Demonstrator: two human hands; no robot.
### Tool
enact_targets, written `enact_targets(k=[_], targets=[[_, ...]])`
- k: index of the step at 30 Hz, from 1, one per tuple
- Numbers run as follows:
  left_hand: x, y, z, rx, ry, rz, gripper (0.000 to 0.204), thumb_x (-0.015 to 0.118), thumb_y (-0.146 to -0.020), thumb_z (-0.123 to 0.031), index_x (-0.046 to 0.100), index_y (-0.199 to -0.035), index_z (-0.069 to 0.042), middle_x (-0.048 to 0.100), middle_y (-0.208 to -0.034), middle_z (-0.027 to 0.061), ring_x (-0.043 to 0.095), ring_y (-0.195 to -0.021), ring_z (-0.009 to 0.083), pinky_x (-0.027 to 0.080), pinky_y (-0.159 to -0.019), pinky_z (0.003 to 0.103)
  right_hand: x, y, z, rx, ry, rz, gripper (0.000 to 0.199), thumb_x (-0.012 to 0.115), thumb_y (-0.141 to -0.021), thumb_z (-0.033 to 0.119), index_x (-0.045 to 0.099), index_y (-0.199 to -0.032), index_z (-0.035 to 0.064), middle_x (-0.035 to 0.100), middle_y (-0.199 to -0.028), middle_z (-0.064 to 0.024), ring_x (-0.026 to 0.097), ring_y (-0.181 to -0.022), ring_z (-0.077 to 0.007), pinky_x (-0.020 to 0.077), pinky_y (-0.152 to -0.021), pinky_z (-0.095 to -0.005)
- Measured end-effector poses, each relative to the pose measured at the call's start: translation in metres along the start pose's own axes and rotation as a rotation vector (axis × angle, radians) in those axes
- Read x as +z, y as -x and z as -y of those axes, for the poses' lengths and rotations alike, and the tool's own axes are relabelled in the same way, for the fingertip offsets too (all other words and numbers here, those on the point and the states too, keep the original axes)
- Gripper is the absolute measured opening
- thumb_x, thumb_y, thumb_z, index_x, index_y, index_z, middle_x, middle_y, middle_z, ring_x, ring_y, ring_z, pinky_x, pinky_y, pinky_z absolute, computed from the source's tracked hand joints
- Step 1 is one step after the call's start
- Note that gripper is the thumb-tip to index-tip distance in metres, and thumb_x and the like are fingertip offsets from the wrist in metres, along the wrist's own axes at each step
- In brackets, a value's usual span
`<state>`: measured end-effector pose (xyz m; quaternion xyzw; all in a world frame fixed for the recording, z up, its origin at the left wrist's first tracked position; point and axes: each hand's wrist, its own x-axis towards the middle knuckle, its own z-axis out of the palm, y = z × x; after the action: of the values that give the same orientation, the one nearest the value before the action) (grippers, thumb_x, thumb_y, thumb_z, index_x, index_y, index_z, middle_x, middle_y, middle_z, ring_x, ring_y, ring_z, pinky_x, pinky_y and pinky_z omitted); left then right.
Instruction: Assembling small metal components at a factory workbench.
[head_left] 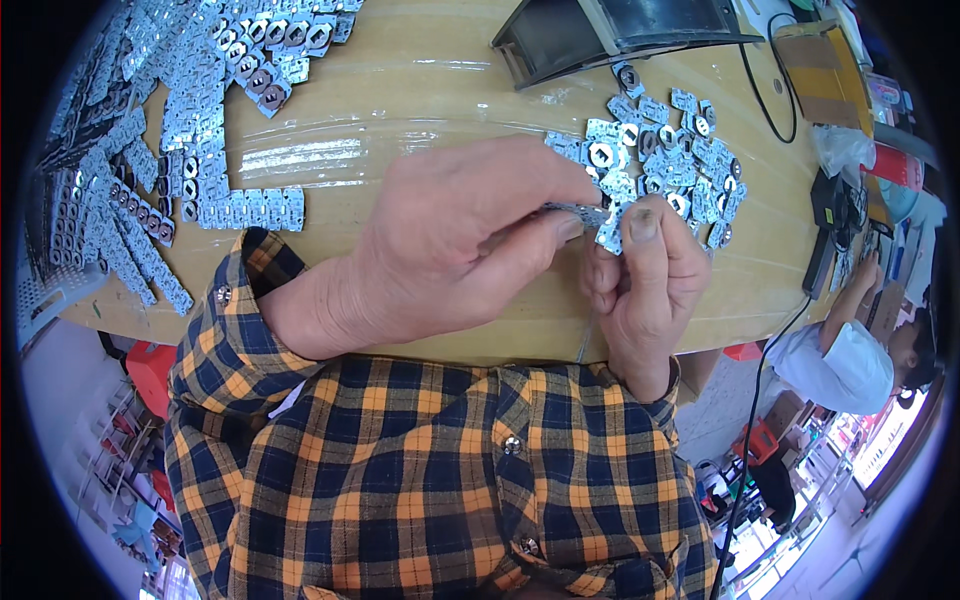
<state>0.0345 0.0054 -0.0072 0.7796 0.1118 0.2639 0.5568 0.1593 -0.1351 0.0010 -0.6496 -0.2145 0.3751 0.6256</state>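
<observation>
Over the front middle of the table, my left hand (440, 235) is closed, its thumb and forefinger pinching a small circuit board strip (586, 213) seen nearly edge-on. My right hand (655, 265) is closed too, with thumb and fingers pressed on a pale circuit board piece (609, 236). The two pieces meet between my hands; whether they are joined I cannot tell. Just beyond my fingers lies a loose pile of small circuit boards (650, 140), several bearing round metallic parts.
Joined circuit board panels (200, 100) cover the table's left side, some stacked. A black bin (620, 40) lies on its side at the back. On the right are a cardboard box (825, 70), a black cable (750, 80) and a co-worker (840, 360).
</observation>
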Motion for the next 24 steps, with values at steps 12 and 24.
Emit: enact_targets(k=[12, 24], targets=[[0.0034, 0.0010, 0.0012, 0.077, -0.089, -0.074, 0.022, 0.067, -0.080, 0.006, 0.065, -0.102, 0.002, 0.067, -0.080, 0.0091, 0.066, -0.067, 0.0139, 0.050, -0.058, 0.023, -0.0055, -0.0013, -0.0037, 0.023, -0.005, 0.057, 0.032, 0.052, -0.101, 0.021, 0.055, -0.074, 0.0034, 0.051, -0.057, 0.0014, 0.040, -0.045, -0.0017, 0.0291, -0.040, -0.0191], [-0.0009, 0.0024, 0.0002, -0.052, 0.009, 0.067, 0.015, 0.063, -0.087, 0.003, 0.064, -0.102, 0.004, 0.067, -0.082, 0.0067, 0.064, -0.069, 0.0079, 0.049, -0.056, 0.021, -0.0007, 0.0018, -0.0052, -0.140, 0.245, -0.063, 0.026, 0.055, -0.100, 0.015, 0.058, -0.077, 0.0014, 0.050, -0.057, 0.0024, 0.042, -0.048, -0.0029, 0.0308, -0.044, -0.0209]])
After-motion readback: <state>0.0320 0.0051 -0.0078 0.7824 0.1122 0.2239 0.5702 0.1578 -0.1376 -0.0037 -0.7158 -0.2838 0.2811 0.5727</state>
